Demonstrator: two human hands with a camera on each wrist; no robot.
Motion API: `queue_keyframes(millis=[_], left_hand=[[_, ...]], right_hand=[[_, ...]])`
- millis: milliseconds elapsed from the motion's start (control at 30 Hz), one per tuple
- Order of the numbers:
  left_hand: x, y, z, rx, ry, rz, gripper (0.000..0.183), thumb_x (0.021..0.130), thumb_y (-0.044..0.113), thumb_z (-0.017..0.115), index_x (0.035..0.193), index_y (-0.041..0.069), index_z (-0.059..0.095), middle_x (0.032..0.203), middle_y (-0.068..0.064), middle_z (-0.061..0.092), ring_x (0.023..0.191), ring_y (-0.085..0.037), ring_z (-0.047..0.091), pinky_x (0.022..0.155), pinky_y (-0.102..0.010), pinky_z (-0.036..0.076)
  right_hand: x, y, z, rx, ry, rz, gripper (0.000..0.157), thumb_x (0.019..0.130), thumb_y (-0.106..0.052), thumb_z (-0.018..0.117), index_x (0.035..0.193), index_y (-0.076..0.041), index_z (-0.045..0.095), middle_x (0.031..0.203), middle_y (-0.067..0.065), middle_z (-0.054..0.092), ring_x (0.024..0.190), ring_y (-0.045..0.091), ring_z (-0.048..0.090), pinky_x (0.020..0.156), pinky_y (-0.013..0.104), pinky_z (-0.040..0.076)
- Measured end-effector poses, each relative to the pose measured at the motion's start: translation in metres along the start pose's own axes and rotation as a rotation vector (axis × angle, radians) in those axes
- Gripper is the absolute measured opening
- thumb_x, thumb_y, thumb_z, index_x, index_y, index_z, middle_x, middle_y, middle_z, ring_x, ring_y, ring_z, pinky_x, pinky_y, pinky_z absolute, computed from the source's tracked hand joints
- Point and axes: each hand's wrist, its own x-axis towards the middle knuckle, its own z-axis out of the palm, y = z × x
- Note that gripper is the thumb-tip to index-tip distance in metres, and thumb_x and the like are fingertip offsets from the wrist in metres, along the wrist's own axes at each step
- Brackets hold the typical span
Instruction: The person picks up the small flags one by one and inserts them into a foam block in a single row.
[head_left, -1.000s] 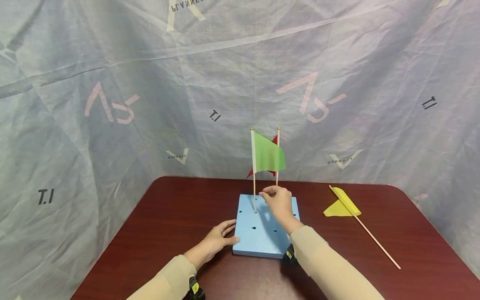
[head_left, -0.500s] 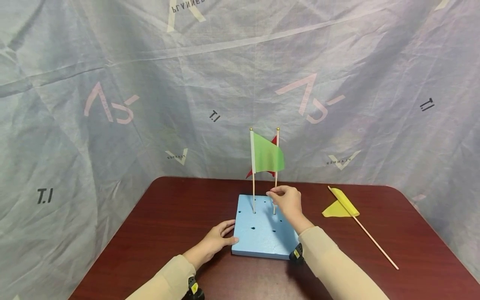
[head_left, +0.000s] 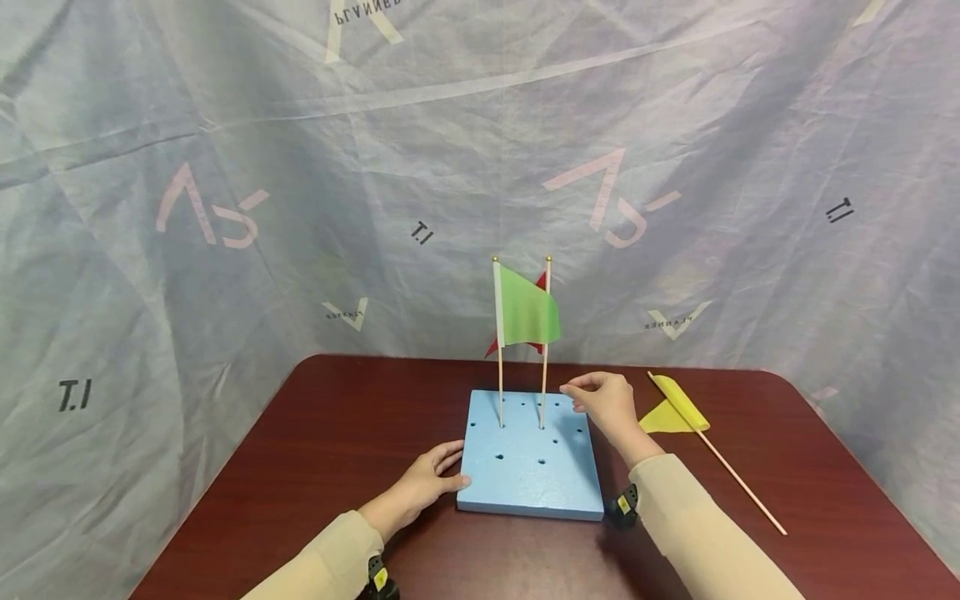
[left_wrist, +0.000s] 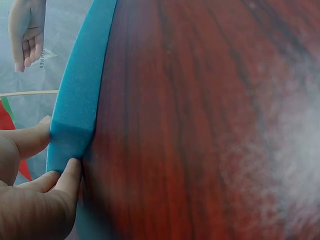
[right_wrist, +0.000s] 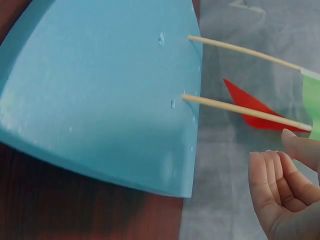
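A pale blue board (head_left: 525, 485) with several small holes lies on the table. My left hand (head_left: 423, 483) holds its left edge; in the left wrist view the thumb and fingertips bear on the blue edge (left_wrist: 75, 115). Two flags stand upright in holes: a green flag (head_left: 525, 308) on the left stick, and a red flag (head_left: 491, 346) on the right stick, partly hidden behind the green cloth. My right hand (head_left: 609, 408) is above the board's far right corner, apart from the sticks. In the right wrist view its thumb and loosely bent fingers (right_wrist: 272, 175) hold nothing.
A yellow flag (head_left: 693, 408) on a wooden stick lies on the table (head_left: 810, 442) to the right, behind and beyond my right arm. A grey printed cloth (head_left: 420, 167) hangs behind the table.
My right hand has let go of the red flag's stick and moved right, away from it. The left hand stays at the board's edge; the view has shifted slightly.
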Motion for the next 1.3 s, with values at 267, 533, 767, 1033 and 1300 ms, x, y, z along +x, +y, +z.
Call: queue_keyframes(millis=[267, 533, 767, 1033, 1300], left_hand=[[-0.004, -0.005, -0.002, 0.014, 0.01, -0.027, 0.071, 0.089, 0.016, 0.071, 0.148, 0.002, 0.035, 0.153, -0.024, 0.034, 0.142, -0.041, 0.03, 0.102, -0.047, 0.044], [-0.002, -0.003, -0.004, 0.002, 0.004, -0.027, 0.071, 0.089, 0.015, 0.071, 0.148, 0.001, 0.034, 0.153, -0.024, 0.034, 0.142, -0.04, 0.03, 0.102, -0.045, 0.045], [-0.002, 0.0, -0.002, 0.002, 0.005, -0.036, 0.071, 0.089, 0.014, 0.07, 0.148, 0.001, 0.034, 0.153, -0.025, 0.033, 0.142, -0.04, 0.03, 0.103, -0.046, 0.044], [-0.001, 0.002, 0.001, 0.005, 0.0, -0.03, 0.071, 0.089, 0.014, 0.07, 0.149, 0.001, 0.033, 0.153, -0.025, 0.032, 0.142, -0.042, 0.029, 0.104, -0.05, 0.042], [0.002, 0.001, 0.003, -0.001, 0.0, -0.027, 0.071, 0.089, 0.016, 0.071, 0.148, 0.002, 0.035, 0.153, -0.024, 0.033, 0.143, -0.04, 0.029, 0.106, -0.05, 0.041]], right_hand=[[-0.005, 0.014, -0.011, 0.02, 0.01, 0.012, 0.028, 0.086, -0.027, 0.075, 0.098, -0.001, 0.073, 0.087, 0.015, 0.074, 0.073, 0.026, 0.073, 0.068, 0.034, 0.058], [-0.007, 0.046, -0.039, 0.02, 0.024, 0.064, 0.035, 0.087, -0.028, 0.074, 0.105, 0.001, 0.07, 0.097, 0.016, 0.072, 0.074, 0.017, 0.071, 0.074, 0.039, 0.058], [-0.014, 0.066, -0.07, -0.002, 0.05, 0.123, 0.04, 0.086, -0.03, 0.074, 0.109, 0.003, 0.07, 0.099, 0.017, 0.071, 0.075, 0.018, 0.073, 0.073, 0.035, 0.058], [-0.021, 0.084, -0.099, -0.046, 0.04, 0.114, 0.048, 0.088, -0.034, 0.072, 0.116, 0.005, 0.067, 0.12, 0.027, 0.064, 0.084, 0.026, 0.073, 0.073, 0.036, 0.058], [-0.029, 0.104, -0.129, -0.146, 0.036, 0.139, 0.055, 0.084, -0.04, 0.075, 0.116, 0.003, 0.067, 0.107, 0.021, 0.07, 0.083, 0.024, 0.071, 0.064, 0.027, 0.053]])
